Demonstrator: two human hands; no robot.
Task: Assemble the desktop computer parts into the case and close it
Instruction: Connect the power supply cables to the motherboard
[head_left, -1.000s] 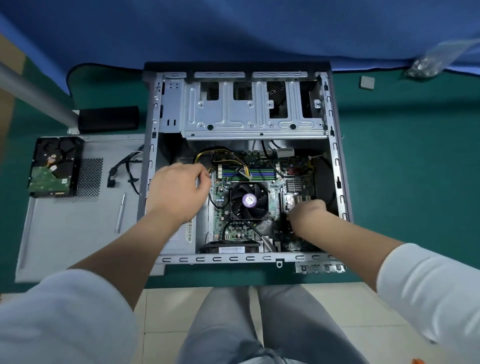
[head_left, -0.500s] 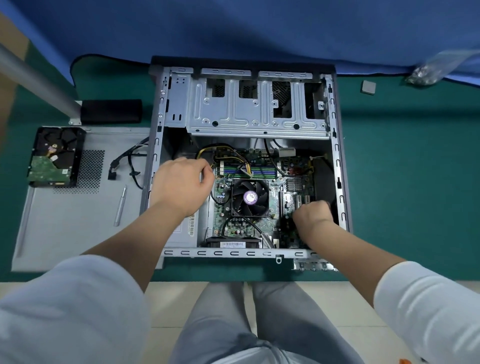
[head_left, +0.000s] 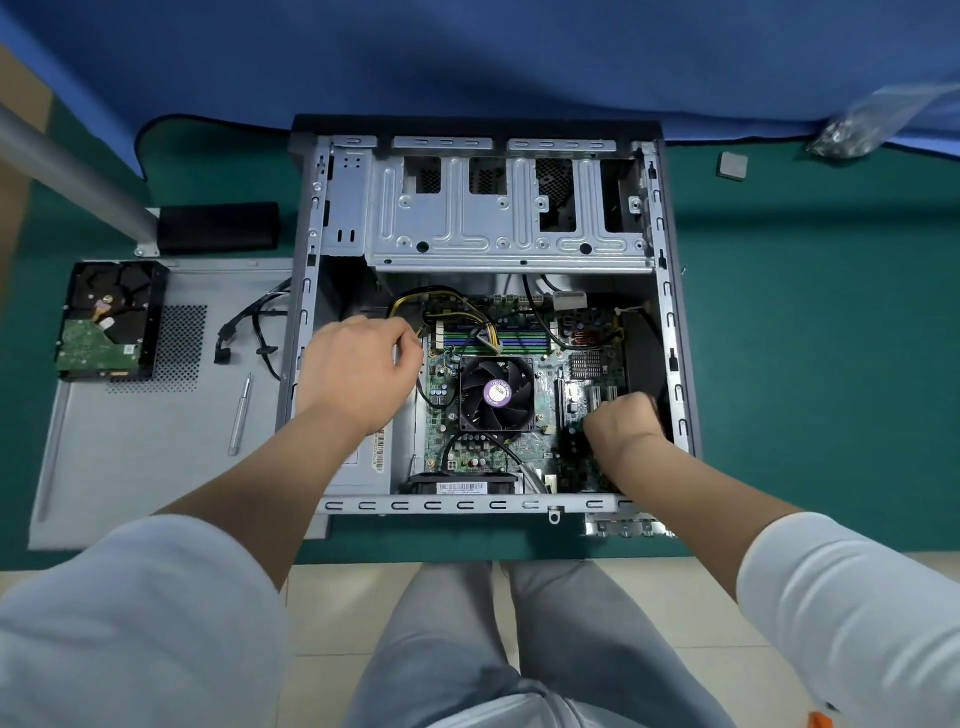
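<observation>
On the green mat, the case (head_left: 488, 218) lies open on its side with the board (head_left: 519, 395) already seated and the fan (head_left: 496, 395) mounted over it. Cables run across the board's upper edge (whether every plug is seated cannot be told). Work remains: the drive (head_left: 106, 322) sits outside the case on the side panel (head_left: 145, 467), which lies flat to the left, partly under the case, with a screwdriver (head_left: 240, 415) on it. The drive bays at the far end hold nothing visible. By this judgement the task is roughly at its midpoint: drive fitting, cabling and closure are still to do. Inside the case, the left hand (head_left: 358, 374) hovers over the board's left edge, its fingers curled at the yellow-and-black wires (head_left: 415, 304); whether it pinches them cannot be told. The right hand (head_left: 621, 421) is fisted low at the board's right side, near the slots; its contents are hidden.
</observation>
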